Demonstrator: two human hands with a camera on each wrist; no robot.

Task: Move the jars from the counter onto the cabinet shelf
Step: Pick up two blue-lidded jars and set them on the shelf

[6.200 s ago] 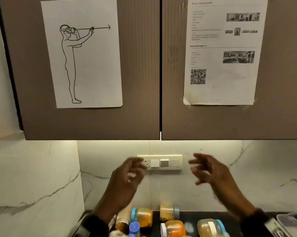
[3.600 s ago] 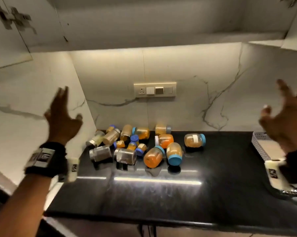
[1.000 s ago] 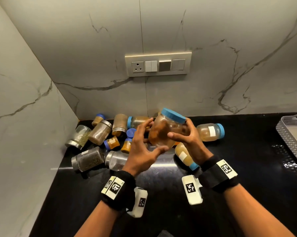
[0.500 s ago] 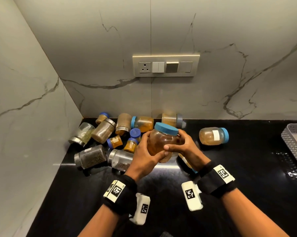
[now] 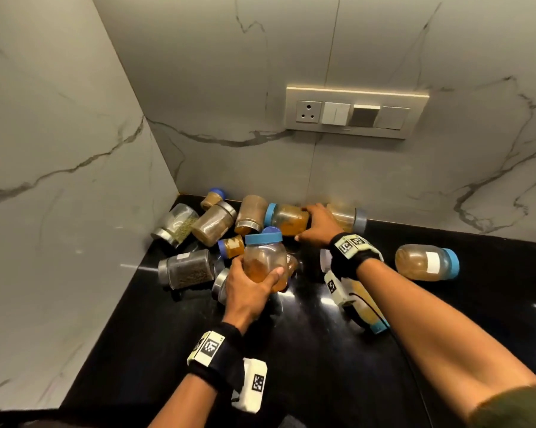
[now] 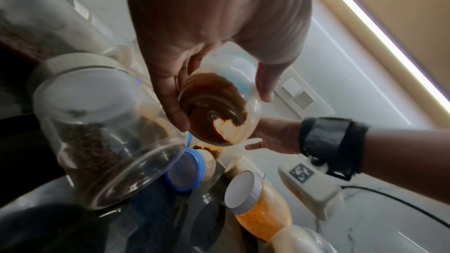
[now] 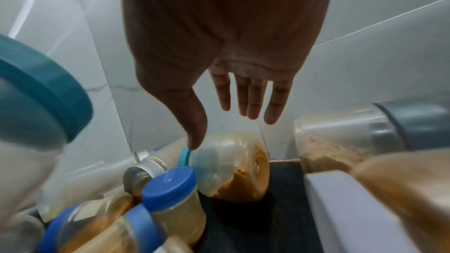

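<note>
A blue-lidded jar of brown powder is held upright above the counter, gripped low by my left hand. The left wrist view shows its base with fingers and thumb curled round it. My right hand reaches to the back wall, fingers straight, over a lying blue-lidded jar of orange powder. In the right wrist view that hand hovers above the lying jar, the thumb tip touching it near the lid. Several more jars lie heaped in the corner. The cabinet shelf is out of view.
Steel-lidded jars lie at the left by the marble side wall. A grey-lidded jar lies against the back wall, a labelled jar apart at the right, another under my right forearm. Black counter; switch panel above.
My right hand has let go of the brown-powder jar and reached back to the lying orange jar. My left hand alone now holds the brown-powder jar.
</note>
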